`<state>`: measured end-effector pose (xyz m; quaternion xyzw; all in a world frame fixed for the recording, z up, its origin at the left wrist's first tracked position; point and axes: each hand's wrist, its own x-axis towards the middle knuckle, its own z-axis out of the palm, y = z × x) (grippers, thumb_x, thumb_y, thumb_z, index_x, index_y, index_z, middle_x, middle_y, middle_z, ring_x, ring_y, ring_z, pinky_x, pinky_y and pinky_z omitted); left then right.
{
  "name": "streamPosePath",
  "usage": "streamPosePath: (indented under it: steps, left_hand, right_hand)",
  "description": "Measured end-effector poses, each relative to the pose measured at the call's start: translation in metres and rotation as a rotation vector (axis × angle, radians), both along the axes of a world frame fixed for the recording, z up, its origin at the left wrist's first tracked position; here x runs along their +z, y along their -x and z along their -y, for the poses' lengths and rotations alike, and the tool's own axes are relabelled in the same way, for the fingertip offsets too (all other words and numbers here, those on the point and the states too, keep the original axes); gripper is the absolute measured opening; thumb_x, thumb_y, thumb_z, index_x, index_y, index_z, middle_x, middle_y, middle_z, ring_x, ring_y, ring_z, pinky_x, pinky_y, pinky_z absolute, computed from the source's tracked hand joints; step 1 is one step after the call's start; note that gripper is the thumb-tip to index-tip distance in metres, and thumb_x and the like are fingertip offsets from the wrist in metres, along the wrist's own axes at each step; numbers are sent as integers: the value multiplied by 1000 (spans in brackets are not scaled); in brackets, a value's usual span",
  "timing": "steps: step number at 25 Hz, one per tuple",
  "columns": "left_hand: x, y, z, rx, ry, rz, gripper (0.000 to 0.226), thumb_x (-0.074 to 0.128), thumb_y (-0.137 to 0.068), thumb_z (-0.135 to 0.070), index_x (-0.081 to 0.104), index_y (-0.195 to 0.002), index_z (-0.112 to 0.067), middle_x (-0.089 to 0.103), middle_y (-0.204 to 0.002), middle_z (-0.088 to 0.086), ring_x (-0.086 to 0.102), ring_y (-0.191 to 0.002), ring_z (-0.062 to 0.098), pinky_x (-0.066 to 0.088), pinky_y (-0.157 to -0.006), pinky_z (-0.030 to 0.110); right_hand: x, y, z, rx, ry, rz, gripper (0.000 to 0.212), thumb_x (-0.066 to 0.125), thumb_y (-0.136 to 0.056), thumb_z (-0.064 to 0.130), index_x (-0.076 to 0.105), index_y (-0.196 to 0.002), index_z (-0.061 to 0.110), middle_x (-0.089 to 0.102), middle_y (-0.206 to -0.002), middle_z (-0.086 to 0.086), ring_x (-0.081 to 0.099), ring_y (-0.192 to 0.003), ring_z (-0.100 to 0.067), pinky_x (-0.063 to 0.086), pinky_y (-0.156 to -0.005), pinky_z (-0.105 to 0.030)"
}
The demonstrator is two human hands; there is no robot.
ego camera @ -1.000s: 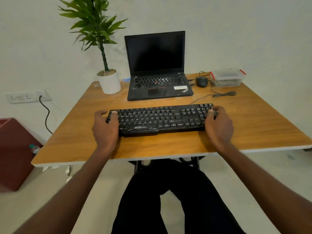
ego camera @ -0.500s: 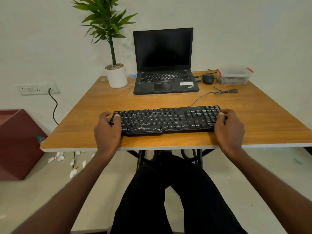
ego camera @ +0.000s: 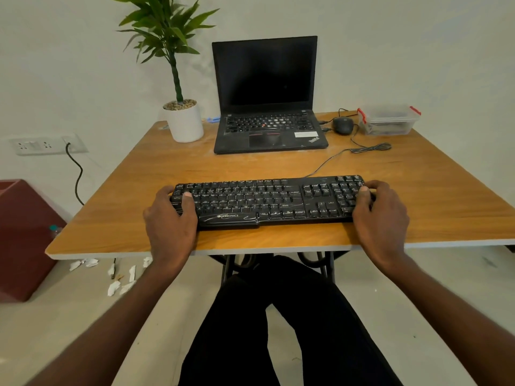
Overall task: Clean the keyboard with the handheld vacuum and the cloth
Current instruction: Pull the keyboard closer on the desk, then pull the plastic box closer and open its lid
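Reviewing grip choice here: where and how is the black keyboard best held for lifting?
By its two short ends, one hand from each side, as the left hand and right hand do. The keyboard is long, thin and flat on the table, so end grips likely balance it.

A black keyboard (ego camera: 267, 200) lies near the front edge of a wooden table (ego camera: 139, 207). The left hand (ego camera: 170, 222) grips its left end and the right hand (ego camera: 380, 215) grips its right end. Far behind stand an open laptop (ego camera: 267, 98), a potted plant (ego camera: 178, 79), a mouse (ego camera: 343, 125) and a plastic box (ego camera: 388, 119).
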<state>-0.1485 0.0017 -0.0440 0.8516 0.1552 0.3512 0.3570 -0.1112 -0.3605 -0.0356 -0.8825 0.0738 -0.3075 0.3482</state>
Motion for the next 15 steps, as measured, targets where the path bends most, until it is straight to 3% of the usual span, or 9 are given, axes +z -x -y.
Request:
streamPosePath:
  steps: [5,10,13,15]
  left_hand:
    - [1,1,2,15,4,-38,58,49,-104,-48,51,-143,-6,69,-121,17,62,-112,39,51,-85,47]
    - [19,11,22,69,-146,-18,40,57,-105,-32,59,-136,-7,66,-127,16,57,-122,35,44,-102,53]
    - [39,5,57,0,-239,55,31,60,-104,-29,62,-130,-13,67,-120,9,59,-112,25,43,-101,49]
    - [50,-12,91,-202,-217,43,30,59,-105,-28,64,-131,-15,67,-114,0,60,-91,7,51,-92,37]
  right_hand:
    - [-1,-2,0,2,18,2,32,44,-106,30,58,-126,9,65,-114,-12,60,-103,-28,36,-79,-33]
    - [2,1,0,35,41,25,34,46,-107,28,54,-133,8,58,-127,-15,57,-108,-26,38,-80,-31]
    - [11,-1,9,92,22,32,34,48,-106,26,53,-136,11,57,-131,-11,56,-114,-24,39,-86,-30]
    - [21,-8,21,91,17,37,33,50,-105,25,54,-136,14,58,-131,-8,56,-117,-22,38,-89,-29]
